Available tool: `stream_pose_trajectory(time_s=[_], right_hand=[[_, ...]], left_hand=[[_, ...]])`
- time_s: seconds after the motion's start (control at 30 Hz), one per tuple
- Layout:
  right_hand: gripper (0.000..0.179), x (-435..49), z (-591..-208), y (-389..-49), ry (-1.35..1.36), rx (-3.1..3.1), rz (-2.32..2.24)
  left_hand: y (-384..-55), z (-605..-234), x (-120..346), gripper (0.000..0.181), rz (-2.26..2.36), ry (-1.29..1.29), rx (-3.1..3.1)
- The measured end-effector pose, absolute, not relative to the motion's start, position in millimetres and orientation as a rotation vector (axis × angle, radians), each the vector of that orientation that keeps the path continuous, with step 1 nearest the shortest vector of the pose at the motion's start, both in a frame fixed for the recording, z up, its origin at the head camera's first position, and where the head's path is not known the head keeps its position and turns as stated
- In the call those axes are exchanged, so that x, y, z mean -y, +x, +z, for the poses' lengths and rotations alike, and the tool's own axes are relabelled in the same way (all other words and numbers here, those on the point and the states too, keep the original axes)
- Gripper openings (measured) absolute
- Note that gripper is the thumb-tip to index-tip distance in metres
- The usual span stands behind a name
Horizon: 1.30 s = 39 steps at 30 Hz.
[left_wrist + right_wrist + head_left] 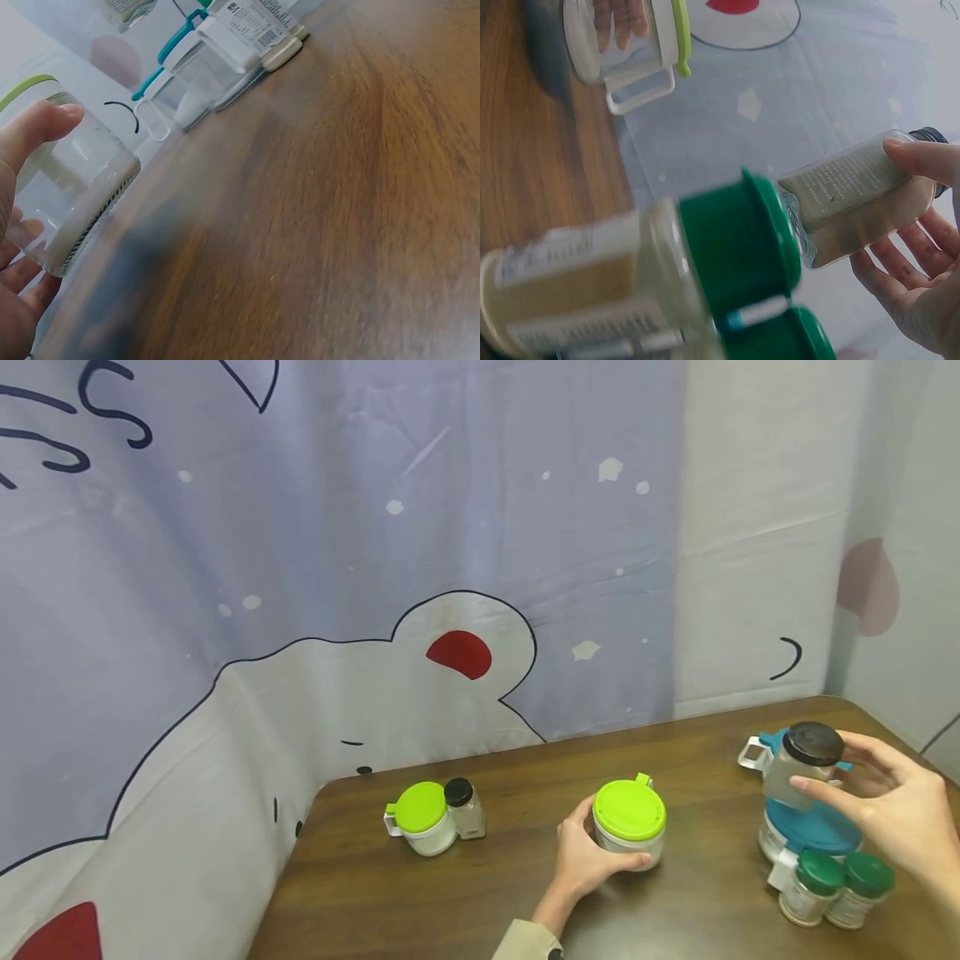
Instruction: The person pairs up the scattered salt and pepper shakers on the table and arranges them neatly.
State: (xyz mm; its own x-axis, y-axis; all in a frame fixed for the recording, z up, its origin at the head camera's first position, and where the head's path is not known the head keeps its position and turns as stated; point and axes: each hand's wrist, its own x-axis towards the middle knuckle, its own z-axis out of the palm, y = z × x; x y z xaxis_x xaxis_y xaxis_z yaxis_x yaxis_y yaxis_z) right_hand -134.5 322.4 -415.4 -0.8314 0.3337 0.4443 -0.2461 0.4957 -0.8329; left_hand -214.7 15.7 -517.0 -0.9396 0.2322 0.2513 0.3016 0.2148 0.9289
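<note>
Backdrop cloth (600, 568), grey-blue with white and red printed shapes, hangs right behind the table's back edge. Brown wood-grain table (390, 910): rounded back corners, left and right edges visible.

Right hand (896, 802): thumb and fingers clamped on a clear flat-sided bottle with black cap (855, 199), held off the table. Left hand (588, 852): thumb and fingers wrapped around a clear round jar with lime-green lid (630, 827), center of table; can't tell if its base touches wood.

Held jar: axis near vertical, lid up, lid tab pointing to the backdrop. Held bottle: long axis roughly upright, cap up, slight lean; in head view it overlaps the blue-lidded jars.

Counts, big to small:
- blue-lidded jars x2, clear with white handles: near one (813, 827), far one (180, 103), right side, one behind the other.
- lime-lidded jars x2: held one, plus second lime-lidded jar (423, 818) at left, handle pointing left.
- black-capped bottles x2: held one, plus second black-capped bottle (465, 814), upright just beside the left jar.
- green-capped small jars (810, 889) x2, upright side by side, in front of near blue lid.

Room: wood surface separates held jar from both clusters. Tight at right: green caps sit just below the bottle hand.
</note>
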Motion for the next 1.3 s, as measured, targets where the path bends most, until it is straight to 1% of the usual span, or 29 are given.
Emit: stream_pose_trajectory(time_s=[0.23, 0.4, 0.63, 0.87, 1.3], right_hand=[[0.056, -296, -416, -141, -0.035, 2.163, 1.398], [0.054, -278, -421, -144, -0.005, 2.186, 1.448], [0.060, -256, -427, -151, 0.141, 2.144, 1.452], [0.056, -240, -427, -156, 0.108, 2.205, 1.475], [0.054, -214, -427, -169, 0.213, 2.209, 1.546]], left_hand=[[-216, -515, -7, 0.088, -1.834, -0.505, 2.374], [-214, -515, -3, 0.088, -1.813, -0.449, 2.402], [-212, -517, 4, 0.087, -1.793, -0.427, 2.368], [-213, -518, 13, 0.088, -1.747, -0.414, 2.333], [-213, -517, 26, 0.086, -1.718, -0.326, 2.303]])
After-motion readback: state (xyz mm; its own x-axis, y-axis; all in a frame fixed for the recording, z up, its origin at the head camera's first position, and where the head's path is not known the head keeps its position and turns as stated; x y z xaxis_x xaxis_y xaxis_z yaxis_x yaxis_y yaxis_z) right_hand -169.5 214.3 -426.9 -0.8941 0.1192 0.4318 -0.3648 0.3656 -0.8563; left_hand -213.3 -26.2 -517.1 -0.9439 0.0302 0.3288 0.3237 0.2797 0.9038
